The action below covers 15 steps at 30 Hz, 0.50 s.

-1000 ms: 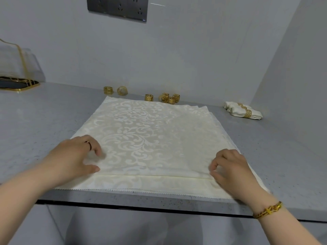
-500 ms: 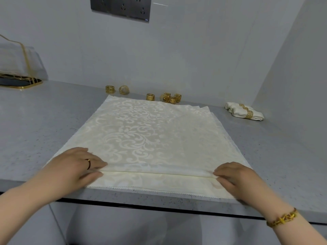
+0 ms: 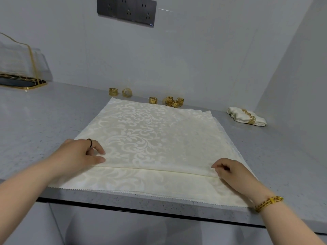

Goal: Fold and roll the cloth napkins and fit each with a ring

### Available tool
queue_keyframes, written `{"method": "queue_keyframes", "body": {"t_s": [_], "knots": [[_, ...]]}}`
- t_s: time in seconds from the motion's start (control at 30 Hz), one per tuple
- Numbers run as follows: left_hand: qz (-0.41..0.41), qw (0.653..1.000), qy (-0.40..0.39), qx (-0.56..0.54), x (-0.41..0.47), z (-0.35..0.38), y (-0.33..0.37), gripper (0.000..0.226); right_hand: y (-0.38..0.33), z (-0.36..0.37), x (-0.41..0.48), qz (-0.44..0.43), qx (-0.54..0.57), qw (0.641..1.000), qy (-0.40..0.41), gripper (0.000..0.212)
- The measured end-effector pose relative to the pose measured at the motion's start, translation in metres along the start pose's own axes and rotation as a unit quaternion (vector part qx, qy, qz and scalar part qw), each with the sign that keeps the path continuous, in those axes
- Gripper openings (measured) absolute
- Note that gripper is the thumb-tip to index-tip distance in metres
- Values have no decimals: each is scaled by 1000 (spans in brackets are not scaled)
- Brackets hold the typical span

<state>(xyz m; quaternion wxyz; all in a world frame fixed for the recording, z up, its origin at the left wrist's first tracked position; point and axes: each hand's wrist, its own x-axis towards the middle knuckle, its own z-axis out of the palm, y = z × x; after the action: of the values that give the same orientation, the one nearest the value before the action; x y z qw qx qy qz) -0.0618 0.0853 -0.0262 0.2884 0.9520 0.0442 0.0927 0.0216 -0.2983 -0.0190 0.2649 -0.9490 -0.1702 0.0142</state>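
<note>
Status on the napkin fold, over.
Left hand, right hand pinching the fold in the top napkin, either end. Fold lies near the counter edge. Rings loose behind, path clear.

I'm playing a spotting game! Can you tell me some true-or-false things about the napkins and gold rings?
1. The left hand and right hand both hold the fold of the spread napkin. True.
2. The loose gold rings sit on top of the spread napkin. False: they stand on the counter behind it, by the wall.
3. A rolled napkin wearing a gold ring lies at the far right. True.
4. The right wrist is bare. False: it wears a gold bracelet.
</note>
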Motion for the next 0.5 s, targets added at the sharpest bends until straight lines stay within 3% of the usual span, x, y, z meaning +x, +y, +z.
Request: {"method": "queue_keyframes", "body": {"t_s": [0.13, 0.23, 0.4, 0.5], "knots": [[38, 998, 24, 46, -1, -1, 3, 27, 1, -1, 2, -14, -15, 1000, 24, 17], [130, 986, 51, 92, -3, 5, 4, 34, 6, 0, 2, -69, -65, 994, 56, 19], [249, 945, 76, 197, -15, 8, 0, 21, 13, 4, -7, -176, -173, 965, 94, 16], [253, 945, 56, 200, -17, 6, -7, 37, 14, 1, -14, -209, -212, 949, 102, 10]]}}
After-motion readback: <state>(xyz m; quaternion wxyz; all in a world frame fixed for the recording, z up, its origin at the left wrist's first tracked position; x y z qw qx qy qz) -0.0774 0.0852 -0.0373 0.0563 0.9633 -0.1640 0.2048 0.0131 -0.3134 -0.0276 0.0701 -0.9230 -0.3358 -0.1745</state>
